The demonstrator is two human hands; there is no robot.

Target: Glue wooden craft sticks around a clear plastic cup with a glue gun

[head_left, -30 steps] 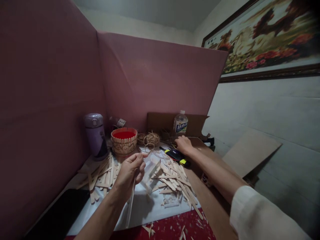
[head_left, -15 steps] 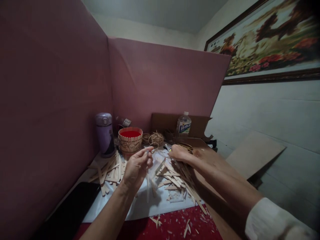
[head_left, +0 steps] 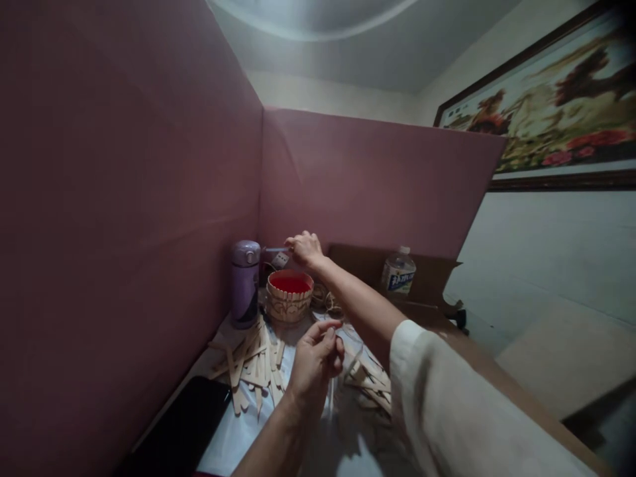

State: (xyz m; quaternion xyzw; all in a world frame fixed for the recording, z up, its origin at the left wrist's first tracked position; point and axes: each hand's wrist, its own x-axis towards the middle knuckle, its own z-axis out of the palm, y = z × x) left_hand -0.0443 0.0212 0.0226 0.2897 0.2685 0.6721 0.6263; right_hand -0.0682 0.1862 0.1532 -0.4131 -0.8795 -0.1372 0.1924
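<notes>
My left hand (head_left: 320,351) is low in the middle, thumb and fingers pinched, and a thin translucent stick (head_left: 331,397) seems to hang below it, blurred. My right hand (head_left: 305,249) reaches across to the back, above and behind the round basket (head_left: 289,306) with a red inside and a wooden-stick wall. Its fingers are closed at the end of a pale, slim translucent stick (head_left: 273,250) that points left toward the purple flask (head_left: 245,285). Flat wooden craft sticks (head_left: 256,364) lie in a loose pile in front of the basket.
A clear labelled bottle (head_left: 399,273) stands before a cardboard sheet (head_left: 352,257) at the back. Twine (head_left: 330,301) lies right of the basket. More wooden sticks (head_left: 372,384) are under my right arm. A black phone-like slab (head_left: 183,424) lies at front left.
My right hand has moved from the table's right side up and left, over behind the basket, and now has a pale stick. My left hand stays pinched. The camera view has shifted.
</notes>
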